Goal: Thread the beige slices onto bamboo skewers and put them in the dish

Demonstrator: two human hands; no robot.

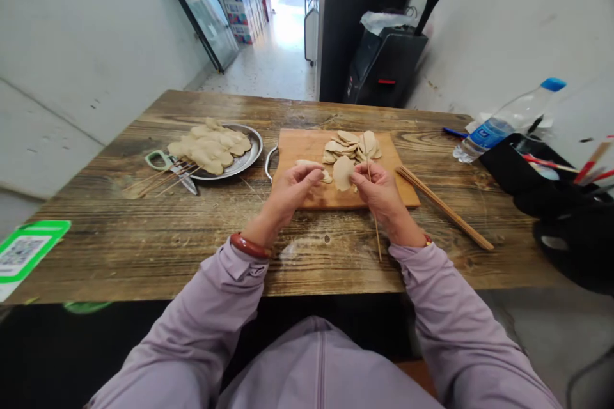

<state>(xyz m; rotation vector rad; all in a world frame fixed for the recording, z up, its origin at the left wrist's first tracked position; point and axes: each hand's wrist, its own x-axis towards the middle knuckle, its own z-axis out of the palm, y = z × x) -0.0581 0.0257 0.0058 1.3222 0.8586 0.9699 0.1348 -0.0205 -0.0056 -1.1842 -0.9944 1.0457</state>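
My right hand (381, 192) is closed on a thin wooden skewer (377, 230) and the edge of a flat, oval beige slice (342, 172). The skewer slants down toward me past the wrist. To the left, my left hand (296, 188) has its thumb and fingers pinched close together. Pale pieces show just behind its fingertips, and whether it grips one is hidden. Both hands are over a wooden cutting board (297, 140) with a metal handle. Behind them, a pile of similar beige slices (348, 144) lies on the board.
On the left, a round metal plate (256, 147) carries skewered slices (206, 144); scissors (185, 176) lie partly under their sticks. A bundle of skewers (446, 208) rests at the board's right. Farther right are a water bottle (503, 121) and a black holder (508, 163). A QR-code card (29, 252) stands front left.
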